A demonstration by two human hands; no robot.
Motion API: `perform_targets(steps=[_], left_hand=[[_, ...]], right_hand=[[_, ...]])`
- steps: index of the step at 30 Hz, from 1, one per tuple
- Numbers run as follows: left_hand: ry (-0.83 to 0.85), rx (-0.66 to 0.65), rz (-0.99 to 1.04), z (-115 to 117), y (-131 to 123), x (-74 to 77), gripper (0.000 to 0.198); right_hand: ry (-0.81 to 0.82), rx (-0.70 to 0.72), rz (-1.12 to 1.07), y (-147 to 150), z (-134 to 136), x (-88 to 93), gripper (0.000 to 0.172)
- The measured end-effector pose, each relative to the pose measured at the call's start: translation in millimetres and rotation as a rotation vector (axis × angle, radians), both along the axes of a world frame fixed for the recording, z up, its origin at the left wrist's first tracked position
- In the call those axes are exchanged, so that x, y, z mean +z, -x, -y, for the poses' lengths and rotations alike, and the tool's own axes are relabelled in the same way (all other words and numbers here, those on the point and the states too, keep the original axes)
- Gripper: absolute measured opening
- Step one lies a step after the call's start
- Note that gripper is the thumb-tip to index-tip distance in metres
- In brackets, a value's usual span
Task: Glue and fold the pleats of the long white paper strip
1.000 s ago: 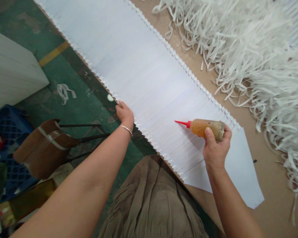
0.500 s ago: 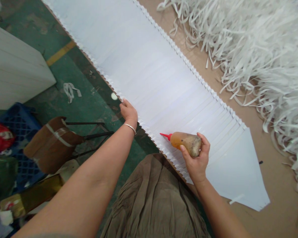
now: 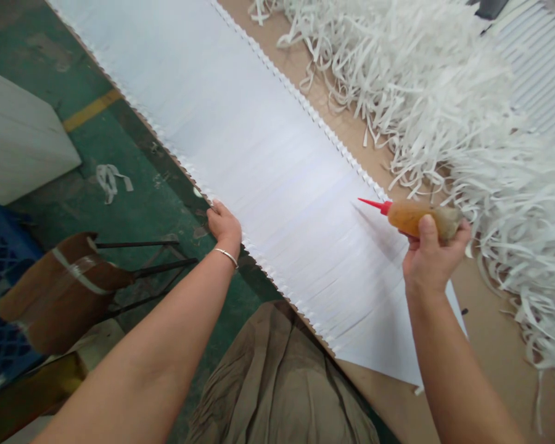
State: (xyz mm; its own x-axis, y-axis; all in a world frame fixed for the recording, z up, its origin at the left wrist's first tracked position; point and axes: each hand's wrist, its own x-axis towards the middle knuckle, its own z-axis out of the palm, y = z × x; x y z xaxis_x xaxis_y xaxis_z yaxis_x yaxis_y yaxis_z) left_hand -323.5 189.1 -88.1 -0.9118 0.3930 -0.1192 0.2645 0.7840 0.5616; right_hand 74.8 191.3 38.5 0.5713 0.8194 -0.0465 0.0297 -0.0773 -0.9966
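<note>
A long row of overlapping white paper sheets (image 3: pixel 259 142) lies fanned along a brown table (image 3: pixel 490 345). My right hand (image 3: pixel 428 259) is closed round an amber glue bottle (image 3: pixel 419 219) with a red nozzle, held sideways above the far edge of the sheets, the nozzle pointing left. My left hand (image 3: pixel 224 225) rests on the near edge of the sheets at the table's rim, fingers curled over it. A thin bracelet sits on that wrist.
A big heap of white paper strips (image 3: pixel 467 117) covers the table's right side. Below left on the green floor stand a brown taped stool (image 3: pixel 60 290), a blue crate (image 3: pixel 0 271) and a white board (image 3: pixel 18 148).
My right hand carried the glue bottle from the sheets' near edge up and right to their far edge. The left hand stayed on the near edge.
</note>
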Motion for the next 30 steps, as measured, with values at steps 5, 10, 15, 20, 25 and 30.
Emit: perform_targets(steps=[5,10,15,20,25,30], left_hand=[[0.010,0.000,0.002,-1,0,2.6,0.037],[0.011,-0.001,0.005,-1,0,1.8,0.037],[0.018,-0.005,0.007,-1,0,4.0,0.036],[0.019,-0.005,0.017,-1,-2,6.4,0.036],[0.022,-0.008,0.020,-1,-2,4.0,0.039],[0.005,-0.011,0.022,0,-1,0.2,0.041]], right_hand=[[-0.055,0.005,-0.091,-20,-53,-27.0,0.057],[-0.048,0.007,-0.062,-25,-66,-38.4,0.061],[-0.019,0.007,-0.038,-22,-62,-36.5,0.056],[-0.003,0.038,-0.090,-8,-43,-29.0,0.058],[0.014,0.061,-0.129,8,-19,-22.9,0.061],[0.049,0.100,-0.153,27,7,-17.7,0.065]])
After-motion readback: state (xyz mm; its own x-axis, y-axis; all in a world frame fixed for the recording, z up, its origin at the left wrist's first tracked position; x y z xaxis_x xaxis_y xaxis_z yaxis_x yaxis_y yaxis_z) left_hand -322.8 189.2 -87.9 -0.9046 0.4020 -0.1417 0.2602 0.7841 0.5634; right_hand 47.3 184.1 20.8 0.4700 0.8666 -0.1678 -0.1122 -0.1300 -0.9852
